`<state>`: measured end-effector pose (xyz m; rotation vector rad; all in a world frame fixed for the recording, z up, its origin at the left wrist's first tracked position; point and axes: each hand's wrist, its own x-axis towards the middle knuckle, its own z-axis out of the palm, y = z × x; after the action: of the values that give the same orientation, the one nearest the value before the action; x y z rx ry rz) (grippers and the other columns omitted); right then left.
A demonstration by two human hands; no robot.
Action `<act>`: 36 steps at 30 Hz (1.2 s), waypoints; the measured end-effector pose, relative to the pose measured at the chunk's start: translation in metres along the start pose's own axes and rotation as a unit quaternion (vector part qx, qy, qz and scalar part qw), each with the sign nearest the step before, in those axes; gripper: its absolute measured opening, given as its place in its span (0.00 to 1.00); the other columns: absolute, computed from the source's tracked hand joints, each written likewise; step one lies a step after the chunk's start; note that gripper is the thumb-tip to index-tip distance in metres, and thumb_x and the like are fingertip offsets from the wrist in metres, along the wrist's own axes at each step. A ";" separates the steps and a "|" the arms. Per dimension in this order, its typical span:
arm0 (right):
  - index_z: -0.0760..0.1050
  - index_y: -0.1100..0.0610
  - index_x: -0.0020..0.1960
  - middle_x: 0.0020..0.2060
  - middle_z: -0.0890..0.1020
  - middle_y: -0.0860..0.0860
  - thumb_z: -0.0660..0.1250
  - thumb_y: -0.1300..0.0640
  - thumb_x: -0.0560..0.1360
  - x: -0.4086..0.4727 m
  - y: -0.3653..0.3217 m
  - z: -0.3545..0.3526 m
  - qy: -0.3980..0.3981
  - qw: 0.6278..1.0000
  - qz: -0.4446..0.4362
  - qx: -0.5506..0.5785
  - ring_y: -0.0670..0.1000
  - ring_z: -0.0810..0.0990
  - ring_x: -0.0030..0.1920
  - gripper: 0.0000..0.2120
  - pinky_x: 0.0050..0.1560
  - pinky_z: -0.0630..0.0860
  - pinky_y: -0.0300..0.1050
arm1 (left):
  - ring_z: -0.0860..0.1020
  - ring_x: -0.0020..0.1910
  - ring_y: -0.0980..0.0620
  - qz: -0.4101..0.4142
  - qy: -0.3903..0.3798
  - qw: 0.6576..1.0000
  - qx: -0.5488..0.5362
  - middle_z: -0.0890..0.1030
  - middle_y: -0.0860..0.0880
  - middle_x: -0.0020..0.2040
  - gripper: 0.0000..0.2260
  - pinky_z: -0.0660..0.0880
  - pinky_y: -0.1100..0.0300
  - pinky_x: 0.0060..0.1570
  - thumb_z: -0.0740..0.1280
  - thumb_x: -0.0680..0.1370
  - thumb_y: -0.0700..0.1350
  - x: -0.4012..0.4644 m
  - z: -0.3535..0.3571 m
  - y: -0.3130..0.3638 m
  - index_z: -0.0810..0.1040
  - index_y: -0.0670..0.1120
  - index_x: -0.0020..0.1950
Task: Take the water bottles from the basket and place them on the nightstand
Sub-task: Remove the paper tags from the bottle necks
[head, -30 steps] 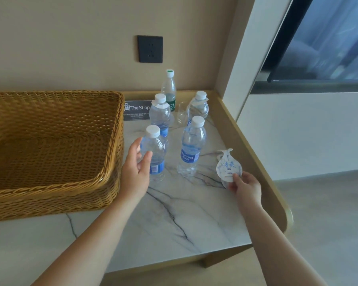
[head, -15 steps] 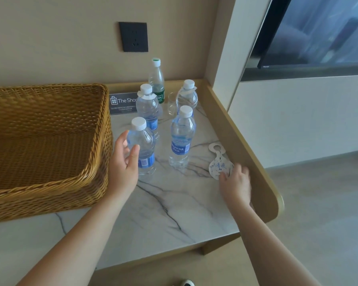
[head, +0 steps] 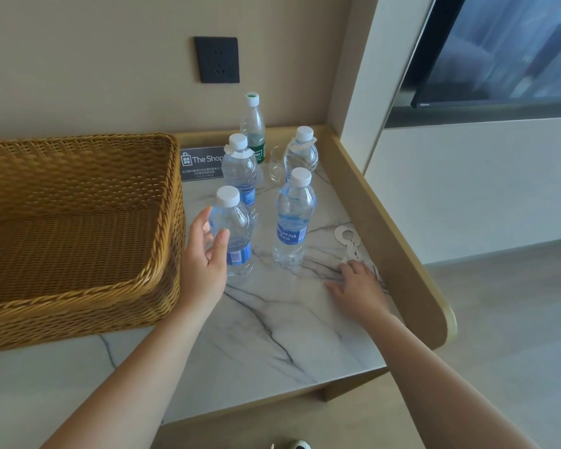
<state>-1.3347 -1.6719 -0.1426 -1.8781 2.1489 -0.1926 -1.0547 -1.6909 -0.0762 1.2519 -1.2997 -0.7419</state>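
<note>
Basket [head: 78, 222] sits at the worktop [head: 272, 325] left edge, nothing visible inside. Five bottles upright toward the back right corner. Left hand [head: 204, 264] grip loosely open beside the nearest bottle [head: 234, 234], thumb and fingers bracketing it; can't tell if they touch it. Aquafina bottle [head: 293, 222] stands just right of that one. Right hand [head: 358, 286] grip flat, fingers spread on a white tag [head: 350, 241] by the right edge. Sign [head: 201, 162] and a glass [head: 276, 163] at the back.
</note>
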 end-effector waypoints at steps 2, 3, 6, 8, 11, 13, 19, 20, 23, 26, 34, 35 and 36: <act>0.69 0.56 0.65 0.65 0.71 0.54 0.61 0.45 0.77 -0.001 -0.004 -0.003 0.002 1.000 0.002 0.007 0.58 0.67 0.67 0.21 0.66 0.64 0.50 | 0.68 0.70 0.53 -0.023 -0.006 0.999 -0.021 0.71 0.41 0.69 0.19 0.64 0.76 0.59 0.62 0.80 0.41 0.000 -0.001 0.006 0.66 0.44 0.72; 0.70 0.56 0.65 0.65 0.71 0.55 0.61 0.46 0.77 -0.001 -0.006 -0.005 0.007 1.000 0.001 0.016 0.58 0.67 0.67 0.21 0.66 0.64 0.49 | 0.68 0.71 0.53 -0.036 -0.014 0.999 -0.030 0.70 0.42 0.70 0.20 0.64 0.76 0.59 0.63 0.80 0.40 0.000 -0.003 0.010 0.66 0.44 0.72; 0.69 0.58 0.68 0.69 0.69 0.56 0.64 0.47 0.77 -0.002 -0.010 -0.019 0.035 0.998 -0.005 0.060 0.57 0.66 0.70 0.23 0.66 0.66 0.49 | 0.67 0.71 0.54 -0.028 -0.007 0.999 0.034 0.70 0.45 0.72 0.23 0.66 0.61 0.69 0.66 0.79 0.42 0.000 -0.011 0.030 0.67 0.43 0.72; 0.68 0.55 0.69 0.70 0.68 0.53 0.64 0.47 0.77 -0.002 -0.014 -0.034 0.055 0.995 0.005 0.085 0.56 0.66 0.69 0.24 0.63 0.67 0.48 | 0.69 0.68 0.53 0.056 0.033 0.992 0.107 0.72 0.47 0.68 0.22 0.66 0.54 0.69 0.67 0.78 0.44 0.003 -0.015 0.053 0.69 0.40 0.71; 0.71 0.52 0.67 0.67 0.70 0.50 0.64 0.49 0.77 0.003 -0.026 -0.063 0.112 0.985 -0.004 0.133 0.53 0.71 0.64 0.20 0.55 0.69 0.44 | 0.72 0.61 0.55 0.174 0.037 0.975 0.132 0.75 0.51 0.61 0.18 0.68 0.61 0.64 0.66 0.76 0.43 0.018 -0.014 0.096 0.74 0.40 0.66; 0.72 0.53 0.65 0.65 0.72 0.49 0.64 0.49 0.77 0.011 -0.038 -0.085 0.147 0.973 -0.018 0.177 0.49 0.74 0.56 0.18 0.52 0.67 0.41 | 0.74 0.61 0.55 0.171 -0.021 0.979 0.109 0.76 0.51 0.61 0.15 0.69 0.61 0.62 0.66 0.77 0.41 0.035 -0.008 0.118 0.75 0.42 0.64; 0.72 0.49 0.65 0.59 0.76 0.48 0.65 0.50 0.76 0.061 -0.071 -0.134 0.133 0.923 -0.004 0.360 0.48 0.77 0.54 0.17 0.45 0.78 0.46 | 0.77 0.53 0.60 0.013 -0.185 0.974 0.133 0.78 0.55 0.56 0.12 0.70 0.69 0.48 0.67 0.77 0.46 0.111 0.043 0.146 0.77 0.50 0.60; 0.72 0.50 0.64 0.57 0.77 0.47 0.65 0.51 0.76 0.071 -0.076 -0.137 0.122 0.912 0.003 0.393 0.45 0.76 0.52 0.17 0.41 0.75 0.38 | 0.76 0.50 0.61 -0.006 -0.190 0.972 0.137 0.78 0.57 0.54 0.10 0.70 0.68 0.46 0.66 0.76 0.46 0.127 0.055 0.146 0.77 0.51 0.58; 0.71 0.50 0.66 0.54 0.77 0.45 0.62 0.55 0.77 0.096 -0.086 -0.137 0.085 0.882 0.018 0.463 0.44 0.76 0.50 0.17 0.36 0.66 0.30 | 0.76 0.45 0.55 -0.065 -0.169 0.971 0.156 0.79 0.55 0.45 0.06 0.71 0.60 0.46 0.63 0.76 0.49 0.174 0.090 0.139 0.77 0.51 0.49; 0.70 0.49 0.68 0.53 0.76 0.42 0.60 0.57 0.77 0.108 -0.088 -0.131 0.057 0.866 0.018 0.497 0.43 0.75 0.52 0.20 0.39 0.66 0.30 | 0.76 0.54 0.47 -0.156 -0.193 0.956 0.155 0.80 0.47 0.53 0.16 0.71 0.51 0.61 0.57 0.77 0.54 0.203 0.118 0.122 0.79 0.45 0.53; 0.71 0.49 0.69 0.62 0.78 0.46 0.56 0.58 0.77 0.128 -0.095 -0.123 0.021 0.831 -0.015 0.556 0.47 0.75 0.61 0.21 0.49 0.70 0.36 | 0.70 0.34 0.51 -0.270 -0.206 0.936 0.089 0.76 0.44 0.42 0.21 0.70 0.60 0.40 0.53 0.81 0.56 0.216 0.135 0.100 0.76 0.42 0.44; 0.70 0.49 0.70 0.64 0.77 0.47 0.56 0.58 0.77 0.131 -0.095 -0.123 0.017 0.826 -0.017 0.563 0.47 0.74 0.63 0.22 0.54 0.70 0.39 | 0.71 0.32 0.50 -0.275 -0.201 0.936 0.089 0.76 0.44 0.40 0.21 0.71 0.59 0.40 0.53 0.81 0.56 0.216 0.133 0.102 0.76 0.41 0.45; 0.70 0.50 0.70 0.64 0.76 0.47 0.56 0.57 0.77 0.136 -0.096 -0.124 0.010 0.820 -0.019 0.572 0.47 0.73 0.64 0.22 0.58 0.69 0.41 | 0.70 0.32 0.49 -0.279 -0.201 0.934 0.095 0.75 0.44 0.39 0.21 0.71 0.59 0.39 0.52 0.81 0.56 0.217 0.131 0.104 0.76 0.40 0.46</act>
<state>-1.2957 -1.8299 -0.0142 -1.1383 1.3696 -1.1952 -1.1618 -1.9027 0.0606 1.7209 -1.3707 -1.3569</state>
